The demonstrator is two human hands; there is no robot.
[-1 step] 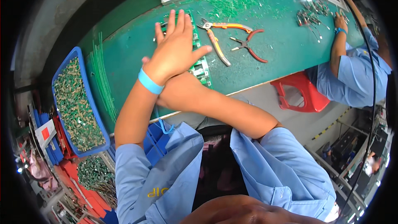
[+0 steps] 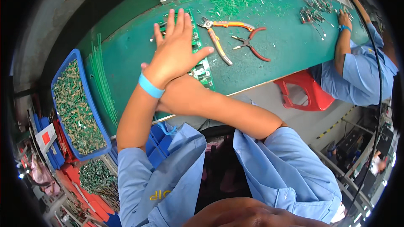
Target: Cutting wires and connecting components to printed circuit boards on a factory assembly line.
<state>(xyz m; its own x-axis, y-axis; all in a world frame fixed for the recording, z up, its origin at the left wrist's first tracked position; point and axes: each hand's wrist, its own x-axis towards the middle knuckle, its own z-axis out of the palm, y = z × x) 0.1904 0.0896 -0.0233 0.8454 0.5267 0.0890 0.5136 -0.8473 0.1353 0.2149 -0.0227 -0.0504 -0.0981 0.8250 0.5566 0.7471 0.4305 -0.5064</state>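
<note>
My left hand [image 2: 174, 46], with a light-blue band at its wrist, is spread palm down over a green circuit board [image 2: 205, 75]. Its fingers are apart and it holds nothing. My right hand [image 2: 181, 94] crosses beneath the left wrist. One fingertip shows past that wrist; the remaining fingers are hidden, so their grip cannot be made out. To the right of the board lie diagonal cutters [image 2: 218, 44] with orange-and-grey handles, spread apart. Beside them are red-handled pliers [image 2: 251, 47], also spread.
Green clippings [image 2: 235, 2] litter the far part of the green table [image 2: 252, 67]. Long green strips [image 2: 101, 80] lie at left, beside a blue bin [image 2: 84, 80] of small parts. Wired parts [image 2: 313, 14] and a co-worker's hand [image 2: 344, 20] are at right, above a red stool [image 2: 309, 94].
</note>
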